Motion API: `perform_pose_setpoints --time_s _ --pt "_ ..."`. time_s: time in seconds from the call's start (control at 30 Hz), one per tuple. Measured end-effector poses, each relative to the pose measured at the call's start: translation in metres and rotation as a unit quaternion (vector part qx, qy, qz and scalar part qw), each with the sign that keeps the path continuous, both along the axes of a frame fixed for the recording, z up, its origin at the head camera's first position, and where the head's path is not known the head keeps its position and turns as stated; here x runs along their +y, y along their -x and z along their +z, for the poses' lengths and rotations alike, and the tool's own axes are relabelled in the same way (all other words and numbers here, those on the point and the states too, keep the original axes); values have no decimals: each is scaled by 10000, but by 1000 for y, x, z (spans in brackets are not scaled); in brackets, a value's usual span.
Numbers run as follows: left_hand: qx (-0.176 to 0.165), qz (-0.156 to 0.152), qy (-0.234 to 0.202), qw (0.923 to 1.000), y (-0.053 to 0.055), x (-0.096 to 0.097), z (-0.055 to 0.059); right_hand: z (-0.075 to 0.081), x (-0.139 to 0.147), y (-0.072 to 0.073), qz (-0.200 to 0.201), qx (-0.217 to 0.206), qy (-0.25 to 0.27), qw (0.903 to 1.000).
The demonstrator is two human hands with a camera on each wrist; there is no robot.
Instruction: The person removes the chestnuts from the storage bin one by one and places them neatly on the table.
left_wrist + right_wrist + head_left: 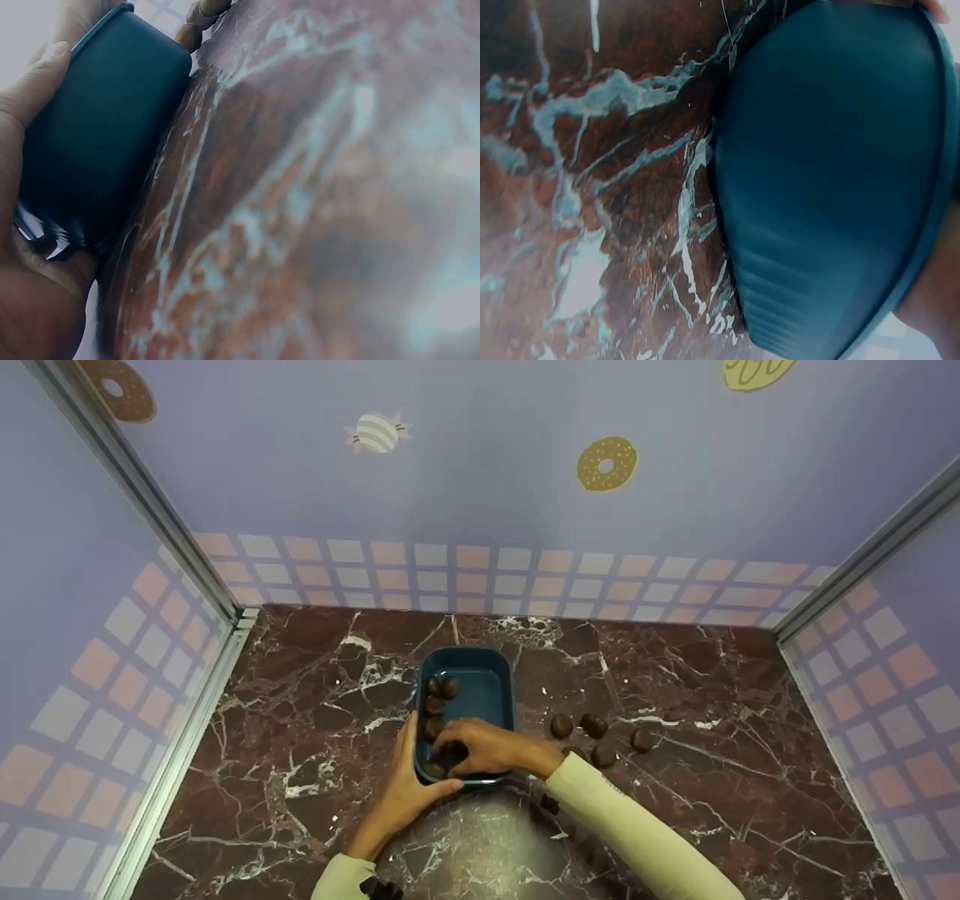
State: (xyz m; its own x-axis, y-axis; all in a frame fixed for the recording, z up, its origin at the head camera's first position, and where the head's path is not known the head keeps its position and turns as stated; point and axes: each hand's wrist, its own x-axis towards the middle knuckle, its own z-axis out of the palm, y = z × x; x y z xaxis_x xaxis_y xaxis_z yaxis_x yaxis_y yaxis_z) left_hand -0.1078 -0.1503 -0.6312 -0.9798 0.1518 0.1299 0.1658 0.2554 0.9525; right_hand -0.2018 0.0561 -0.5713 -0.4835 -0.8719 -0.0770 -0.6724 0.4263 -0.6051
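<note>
A deep blue-green rectangular dish point(487, 679) stands on the marbled table. My left hand point(409, 791) grips its near left corner, thumb at the near rim and fingers along the left side; the left wrist view shows the dish's outer wall point(112, 112) against that hand. My right hand point(484, 746) reaches over the right rim into the dish. Its curled fingers pinch a dark brown chestnut, partly hidden by the hand. Several glossy chestnuts point(434, 705) line the dish's left side. In the right wrist view the dish wall point(832, 165) hides the fingertips.
More chestnuts point(593, 725) lie loosely on the table point(300, 712) to the right of the dish, one partly behind the right sleeve point(622, 817). Purple printed panels point(480, 495) enclose the back and both sides, with metal rails point(195, 750) at the edges.
</note>
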Motion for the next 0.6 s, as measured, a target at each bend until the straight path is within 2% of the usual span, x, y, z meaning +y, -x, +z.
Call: perform_pose_setpoints --time_s 0.23,0.6 --pt "121 -15 71 9999 1 1 -1 -3 -7 1 67 -17 -278 9996" --pt "107 95 -81 9999 1 2 -1 -9 -12 -5 47 438 -221 9988"
